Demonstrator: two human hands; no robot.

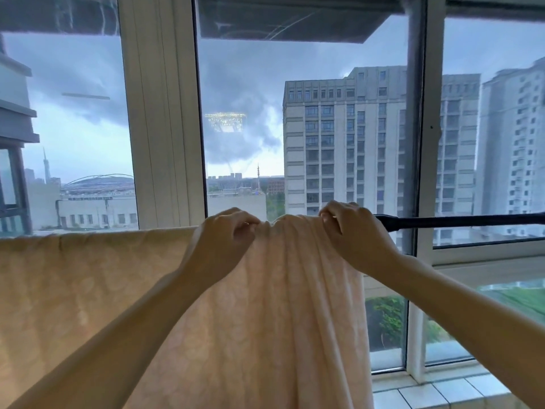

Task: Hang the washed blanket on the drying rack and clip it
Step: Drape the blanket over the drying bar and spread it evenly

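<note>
Window point(339, 128) fills background, tall buildings beyond glass. Peach blanket point(280, 305) draped over black rod point(457, 222) of drying rack: flat and spread at left, bunched into folds at centre, hanging down in front of window. Rod bare to right of blanket. Left hand point(224, 234) curled, pinching gathered top edge. Right hand point(351, 228) just beside it, fingers clenched on bunched fabric at rod.

Dim, grey daylight from an overcast sky through the window point(339, 128). Backlit blanket point(280, 305) glowing pale peach; forearms in soft shade. Bright reflection of a ceiling lamp point(226, 121) on the glass. Slightly soft throughout, with wide-angle bending of frames and buildings toward the edges.
</note>
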